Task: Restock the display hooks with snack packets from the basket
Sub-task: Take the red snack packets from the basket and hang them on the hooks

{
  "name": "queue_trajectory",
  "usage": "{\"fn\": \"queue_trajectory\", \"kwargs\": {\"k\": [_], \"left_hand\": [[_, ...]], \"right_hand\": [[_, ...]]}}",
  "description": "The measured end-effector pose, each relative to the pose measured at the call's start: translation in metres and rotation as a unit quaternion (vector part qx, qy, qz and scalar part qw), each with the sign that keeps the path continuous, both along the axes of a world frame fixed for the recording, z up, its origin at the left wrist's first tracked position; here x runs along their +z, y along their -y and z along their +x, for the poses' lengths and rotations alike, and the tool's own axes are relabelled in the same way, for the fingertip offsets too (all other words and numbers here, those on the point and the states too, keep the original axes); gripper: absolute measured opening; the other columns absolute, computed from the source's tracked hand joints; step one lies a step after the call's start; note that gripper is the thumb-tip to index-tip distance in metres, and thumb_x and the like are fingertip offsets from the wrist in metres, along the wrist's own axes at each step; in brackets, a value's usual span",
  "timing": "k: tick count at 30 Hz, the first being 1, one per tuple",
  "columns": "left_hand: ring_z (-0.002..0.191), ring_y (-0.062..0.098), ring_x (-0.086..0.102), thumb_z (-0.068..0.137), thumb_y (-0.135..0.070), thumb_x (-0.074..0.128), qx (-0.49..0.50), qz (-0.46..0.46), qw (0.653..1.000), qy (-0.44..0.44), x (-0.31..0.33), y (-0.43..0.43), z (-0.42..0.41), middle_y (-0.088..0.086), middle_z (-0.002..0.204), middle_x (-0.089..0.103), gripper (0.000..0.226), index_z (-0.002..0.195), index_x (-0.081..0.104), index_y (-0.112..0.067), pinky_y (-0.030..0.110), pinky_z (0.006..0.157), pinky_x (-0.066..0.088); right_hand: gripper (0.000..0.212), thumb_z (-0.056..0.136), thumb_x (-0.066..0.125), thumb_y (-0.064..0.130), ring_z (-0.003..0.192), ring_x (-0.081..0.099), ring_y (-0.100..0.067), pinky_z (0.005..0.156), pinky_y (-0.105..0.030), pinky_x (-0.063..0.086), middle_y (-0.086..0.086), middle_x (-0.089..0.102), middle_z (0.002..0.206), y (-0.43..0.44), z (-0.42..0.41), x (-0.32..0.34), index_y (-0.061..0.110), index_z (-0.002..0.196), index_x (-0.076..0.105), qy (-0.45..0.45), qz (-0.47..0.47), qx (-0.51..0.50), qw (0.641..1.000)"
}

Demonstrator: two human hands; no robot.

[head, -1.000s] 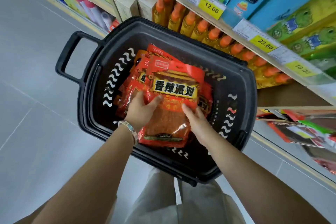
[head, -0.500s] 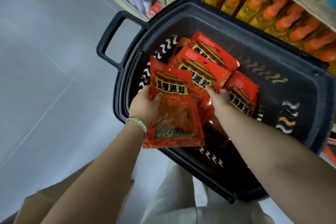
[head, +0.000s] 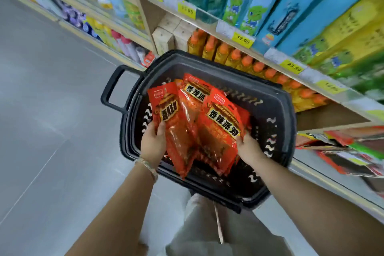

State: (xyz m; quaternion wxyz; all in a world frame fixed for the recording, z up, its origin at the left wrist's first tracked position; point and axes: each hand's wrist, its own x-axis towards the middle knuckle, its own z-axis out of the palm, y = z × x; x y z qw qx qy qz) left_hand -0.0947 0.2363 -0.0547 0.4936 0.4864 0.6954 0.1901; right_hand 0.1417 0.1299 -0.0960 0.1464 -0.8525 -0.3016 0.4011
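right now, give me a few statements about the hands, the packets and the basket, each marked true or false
1. The left hand grips a red snack packet. True.
2. The right hand is empty. False: it grips a second red packet.
3. The basket under both hands is black. True.
4. The bottles on the shelf behind the basket have blue caps. False: their caps are orange.
5. A bracelet sits on the left wrist. True.
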Motion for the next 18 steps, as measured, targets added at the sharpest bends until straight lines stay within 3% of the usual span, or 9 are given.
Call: {"fn": "queue_trajectory", "kwargs": {"k": [2, 4, 7, 9, 12, 15, 18], "left_hand": [[0.074, 0.01, 0.062, 0.097, -0.037, 0.044, -0.017, 0.012, 1.0, 0.004, 0.014, 0.005, 0.007, -0.009, 0.081, 0.063, 0.017, 0.095, 0.059, -0.028, 0.027, 0.064, 0.046], [0.078, 0.012, 0.064, 0.096, -0.037, 0.045, -0.051, 0.022, 0.998, 0.005, 0.029, 0.011, 0.016, -0.005, 0.087, 0.067, 0.025, 0.107, 0.062, -0.021, 0.028, 0.067, 0.049], [0.088, 0.022, 0.064, 0.096, -0.034, 0.047, -0.087, 0.04, 0.995, 0.022, 0.053, 0.022, 0.034, 0.003, 0.095, 0.068, 0.027, 0.107, 0.062, -0.016, 0.037, 0.082, 0.052], [0.087, 0.023, 0.062, 0.094, -0.033, 0.048, -0.102, 0.054, 0.993, 0.031, 0.067, 0.034, 0.047, 0.001, 0.087, 0.067, 0.021, 0.097, 0.063, -0.018, 0.037, 0.081, 0.05], [0.075, 0.02, 0.056, 0.093, -0.037, 0.05, -0.103, 0.096, 0.989, 0.047, 0.095, 0.06, 0.073, 0.005, 0.07, 0.061, 0.025, 0.084, 0.061, -0.017, 0.037, 0.07, 0.043], [0.091, 0.026, 0.063, 0.092, -0.048, 0.047, -0.127, 0.154, 0.979, 0.051, 0.13, 0.093, 0.105, 0.011, 0.09, 0.067, 0.041, 0.102, 0.064, -0.013, 0.039, 0.08, 0.049], [0.096, 0.033, 0.061, 0.095, -0.043, 0.045, -0.174, 0.229, 0.955, 0.07, 0.166, 0.134, 0.145, 0.014, 0.097, 0.067, 0.041, 0.101, 0.063, -0.007, 0.039, 0.084, 0.048]], "right_hand": [[0.038, 0.098, 0.04, 0.006, 0.116, 0.051, -0.033, 0.089, -0.022, 0.034, -0.02, 0.052, 0.126, 0.012, 0.005, 0.014, 0.002, 0.135, 0.046, 0.037, 0.04, 0.022, 0.998], [0.038, 0.096, 0.044, 0.001, 0.114, 0.052, -0.031, 0.085, -0.015, 0.03, -0.019, 0.053, 0.122, 0.027, 0.012, 0.028, 0.005, 0.133, 0.053, 0.061, 0.088, 0.004, 0.994], [0.024, 0.094, 0.055, 0.013, 0.1, 0.063, -0.031, 0.077, -0.028, 0.04, -0.016, 0.068, 0.107, 0.046, 0.025, 0.051, 0.003, 0.113, 0.066, 0.097, 0.145, -0.039, 0.984], [0.019, 0.094, 0.057, 0.02, 0.088, 0.064, -0.03, 0.07, -0.031, 0.04, -0.014, 0.07, 0.09, 0.061, 0.033, 0.067, 0.004, 0.095, 0.068, 0.096, 0.186, -0.065, 0.976], [0.03, 0.095, 0.054, 0.022, 0.066, 0.052, -0.027, 0.06, -0.035, 0.026, -0.006, 0.054, 0.059, 0.092, 0.049, 0.095, 0.013, 0.067, 0.052, 0.089, 0.269, -0.132, 0.95], [0.034, 0.097, 0.049, 0.025, 0.065, 0.046, -0.024, 0.061, -0.037, 0.026, -0.014, 0.047, 0.064, 0.136, 0.074, 0.127, 0.004, 0.071, 0.046, 0.09, 0.338, -0.162, 0.923], [0.036, 0.096, 0.052, 0.026, 0.061, 0.039, -0.017, 0.059, -0.036, 0.026, 0.001, 0.04, 0.058, 0.197, 0.107, 0.164, 0.015, 0.064, 0.04, 0.141, 0.387, -0.171, 0.895]]}}
